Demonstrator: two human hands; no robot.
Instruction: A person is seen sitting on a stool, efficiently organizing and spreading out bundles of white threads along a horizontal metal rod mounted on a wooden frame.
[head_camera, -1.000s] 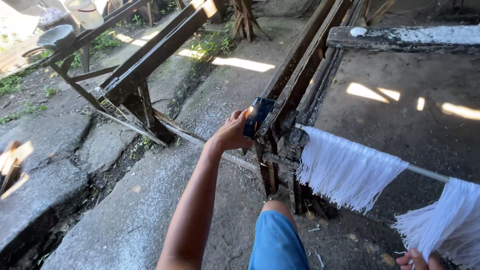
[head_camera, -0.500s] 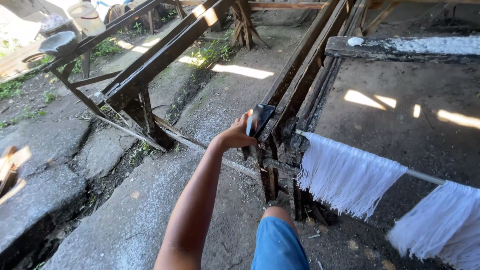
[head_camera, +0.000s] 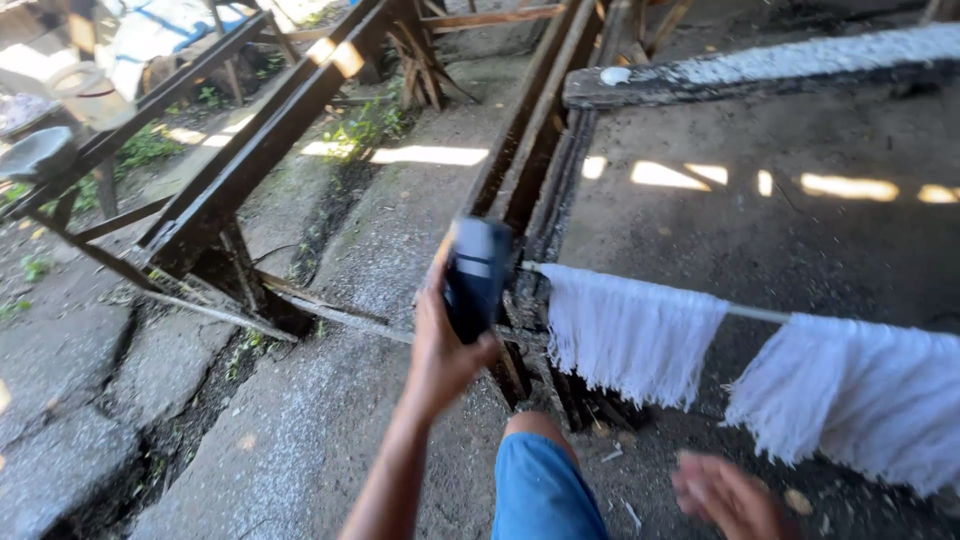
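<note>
Head view — dark device (head_camera: 476, 278) in left hand (head_camera: 440, 350)

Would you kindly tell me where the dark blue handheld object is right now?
In the head view, the dark blue handheld object sits mid-frame in the left hand, beside the dark wooden frame, just left of the hanging white fibres.

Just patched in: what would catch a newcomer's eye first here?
Probably the white fringed bundles draped over a thin rod at centre right, bright against the dark ground. Just left of them, the left hand grips a dark blue device beside the blackened wooden frame. The right hand is blurred at the bottom edge.
</note>
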